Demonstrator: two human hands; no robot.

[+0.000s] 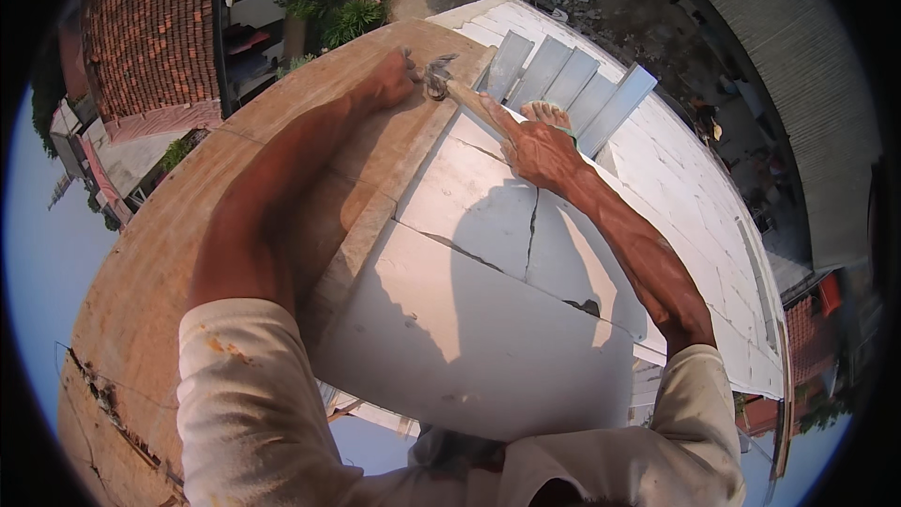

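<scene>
Two hands meet at one spot on a wooden board high above the rooftops. Our right hand point(540, 152) is wrapped around the wooden handle of a hammer point(449, 84), whose metal head point(435, 75) sits just at the fingertips of our left hand point(392, 81). The left hand is pinched closed on the plank point(310, 150); whether it pinches a nail there we cannot tell, as anything so small is hidden by the fingers. We judge this to be the nailing step, with the hammer head down at the mark. The next stroke would call for a steady left-hand pinch and a short, square blow that keeps clear of the fingers.

Beyond the right hand, a bare foot point(546, 113) rests on white blocks point(488, 253), which are cracked in dark lines beneath our right forearm. Just past the foot lie several pale grey slats point(572, 84) side by side. Left of the left arm the plank runs wide and brown to its edge, and far below it stand a red tiled roof point(141, 28) and green shrubs point(338, 9). Right of us, a grey corrugated roof point(798, 84) curves away.
</scene>
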